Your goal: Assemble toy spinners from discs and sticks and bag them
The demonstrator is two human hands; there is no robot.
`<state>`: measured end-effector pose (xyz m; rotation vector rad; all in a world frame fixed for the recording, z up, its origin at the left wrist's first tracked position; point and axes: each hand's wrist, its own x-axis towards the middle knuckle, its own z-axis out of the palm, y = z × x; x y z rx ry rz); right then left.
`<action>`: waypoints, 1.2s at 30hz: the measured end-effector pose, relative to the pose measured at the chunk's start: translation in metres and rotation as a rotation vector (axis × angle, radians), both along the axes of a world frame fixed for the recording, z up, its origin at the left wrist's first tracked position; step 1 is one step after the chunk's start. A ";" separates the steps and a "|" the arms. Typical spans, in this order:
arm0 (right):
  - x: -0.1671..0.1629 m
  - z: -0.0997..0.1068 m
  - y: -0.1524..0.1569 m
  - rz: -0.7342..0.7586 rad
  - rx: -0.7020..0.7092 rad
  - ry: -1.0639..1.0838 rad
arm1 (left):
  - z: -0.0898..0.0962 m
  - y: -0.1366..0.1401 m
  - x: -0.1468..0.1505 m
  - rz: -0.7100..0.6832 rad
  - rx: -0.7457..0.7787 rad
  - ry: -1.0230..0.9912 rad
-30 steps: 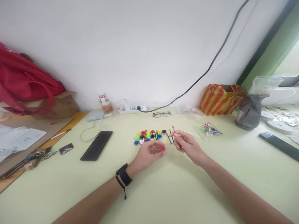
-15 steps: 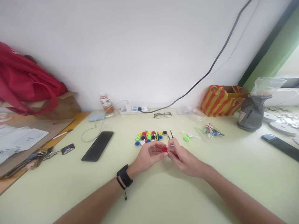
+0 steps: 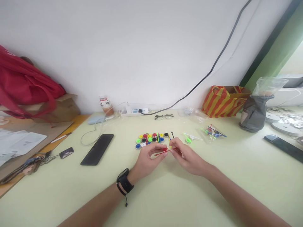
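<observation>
Both hands (image 3: 147,159) (image 3: 191,158) on red stick (image 3: 159,154) and disc (image 3: 165,149)

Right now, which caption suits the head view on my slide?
Left hand and right hand hold small red parts before coloured discs.

I see a slim red stick (image 3: 160,154) — arrow-shaped tip pointing left, nearly level — with a small red disc (image 3: 165,149), partly hidden, beside it between left hand (image 3: 149,159) and right hand (image 3: 188,157).
</observation>
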<state>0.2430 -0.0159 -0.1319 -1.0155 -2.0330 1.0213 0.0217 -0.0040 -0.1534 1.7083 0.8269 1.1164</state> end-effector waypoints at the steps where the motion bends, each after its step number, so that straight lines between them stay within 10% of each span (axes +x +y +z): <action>1: 0.000 0.000 -0.001 0.006 0.011 -0.006 | -0.001 0.000 0.000 0.016 0.029 0.013; 13: -0.001 0.001 -0.003 -0.013 -0.005 0.037 | 0.003 -0.003 -0.004 0.092 0.311 0.219; 28: 0.001 -0.002 0.006 -0.090 -0.022 0.151 | 0.007 -0.001 -0.001 -0.171 -0.150 -0.089; 36: 0.005 -0.006 0.011 -0.217 0.162 0.114 | 0.003 0.012 -0.003 -0.040 -0.288 -0.182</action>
